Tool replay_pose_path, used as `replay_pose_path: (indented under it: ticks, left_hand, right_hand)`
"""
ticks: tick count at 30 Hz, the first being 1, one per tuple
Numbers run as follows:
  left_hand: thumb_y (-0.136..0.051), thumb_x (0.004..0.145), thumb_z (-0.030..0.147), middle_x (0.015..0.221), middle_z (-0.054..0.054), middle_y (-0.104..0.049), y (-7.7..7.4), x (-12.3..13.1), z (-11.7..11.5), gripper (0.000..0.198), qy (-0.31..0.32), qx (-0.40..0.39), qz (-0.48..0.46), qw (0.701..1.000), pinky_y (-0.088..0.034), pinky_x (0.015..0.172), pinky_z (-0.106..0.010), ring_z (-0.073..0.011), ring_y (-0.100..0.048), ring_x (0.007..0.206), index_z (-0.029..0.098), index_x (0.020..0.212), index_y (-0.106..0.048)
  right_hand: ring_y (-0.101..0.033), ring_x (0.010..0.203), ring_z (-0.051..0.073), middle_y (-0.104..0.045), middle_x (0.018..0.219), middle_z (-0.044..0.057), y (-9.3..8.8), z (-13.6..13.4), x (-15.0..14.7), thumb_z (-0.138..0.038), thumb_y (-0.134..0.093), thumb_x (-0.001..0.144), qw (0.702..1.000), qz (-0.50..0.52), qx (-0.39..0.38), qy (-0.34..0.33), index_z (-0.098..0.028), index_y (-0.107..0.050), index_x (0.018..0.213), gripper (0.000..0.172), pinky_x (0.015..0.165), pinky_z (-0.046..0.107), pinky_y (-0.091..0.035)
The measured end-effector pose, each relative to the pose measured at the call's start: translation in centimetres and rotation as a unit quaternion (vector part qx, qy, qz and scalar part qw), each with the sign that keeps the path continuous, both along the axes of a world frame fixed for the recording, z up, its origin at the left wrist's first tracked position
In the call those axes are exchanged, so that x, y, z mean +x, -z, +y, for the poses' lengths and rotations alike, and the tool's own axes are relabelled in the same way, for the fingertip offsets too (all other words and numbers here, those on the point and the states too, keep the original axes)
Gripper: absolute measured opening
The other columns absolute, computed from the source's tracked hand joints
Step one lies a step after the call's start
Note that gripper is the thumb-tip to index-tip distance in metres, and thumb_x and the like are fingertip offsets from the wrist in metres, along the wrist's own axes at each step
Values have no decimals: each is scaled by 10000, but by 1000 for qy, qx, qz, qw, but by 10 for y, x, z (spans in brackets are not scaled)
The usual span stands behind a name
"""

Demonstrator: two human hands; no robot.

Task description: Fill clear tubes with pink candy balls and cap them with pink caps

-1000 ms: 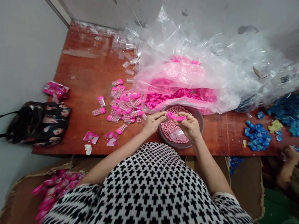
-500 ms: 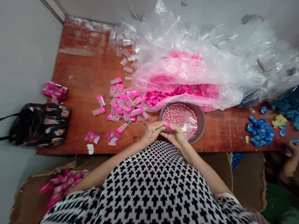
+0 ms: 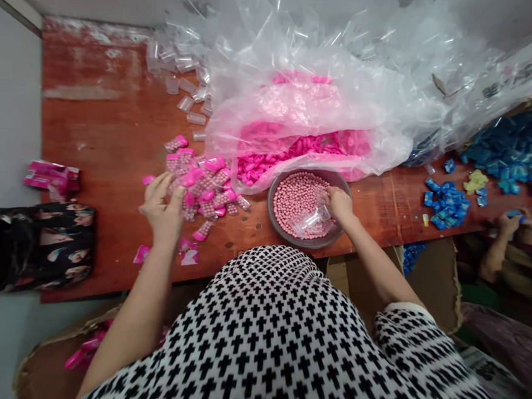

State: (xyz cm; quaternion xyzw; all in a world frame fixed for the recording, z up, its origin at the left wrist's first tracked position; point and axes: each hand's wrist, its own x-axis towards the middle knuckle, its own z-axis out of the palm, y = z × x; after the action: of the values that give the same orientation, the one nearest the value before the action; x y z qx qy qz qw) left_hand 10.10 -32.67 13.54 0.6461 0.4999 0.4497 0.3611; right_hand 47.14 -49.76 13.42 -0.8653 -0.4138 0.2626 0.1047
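Note:
My left hand [image 3: 161, 209] is over the left edge of a heap of small clear bottles with pink caps [image 3: 203, 183], filled with pink beads. Its thumb and fingers are apart, and no bottle shows clearly between them. To the right, my right hand [image 3: 339, 206] reaches over the rim of a grey bowl [image 3: 271, 207] with its fingers curled down. The bowl contains pink beads [image 3: 296, 195], on which several empty clear plastic tubes [image 3: 312, 220] lie. The right fingertips close on a clear tube at the right side, partly hidden by the hand.
Behind the bowl lies a large plastic bag [image 3: 273, 103] of pink caps [image 3: 259, 162]. Loose clear tubes [image 3: 186, 103] are at the back left. A floral black bag [image 3: 65, 243] sits at the left edge. At right, a co-worker's hands [image 3: 508, 224] work beside blue pieces [image 3: 450, 206].
My hands, together on a pink-capped piece before, have parted. The left has moved to the bottle heap, the right into the bowl. The view has shifted to the right.

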Motion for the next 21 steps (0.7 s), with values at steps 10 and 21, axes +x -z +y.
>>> replay_pose_path:
  ticks: [10, 21]
  left_hand:
    - [-584, 820, 352, 1066, -70, -687, 19, 108, -71, 320, 256, -140, 20, 956, -478, 921, -369, -201, -632, 975, 190, 1086, -659]
    - [-646, 752, 244, 1028, -70, -694, 34, 192, -87, 366, 360, -195, 7, 912, -495, 846, -348, -206, -651, 850, 189, 1114, -640]
  right_hand:
    - [-495, 1096, 279, -573, 1196, 195, 35, 29, 20, -217, -439, 887, 947, -165, -155, -227, -119, -543, 1205, 349, 866, 369, -412]
    - [-575, 925, 206, -677, 952, 68, 9, 14, 23, -273, -608, 804, 963, 74, 81, -246, -200, -665, 1050, 262, 874, 335, -424]
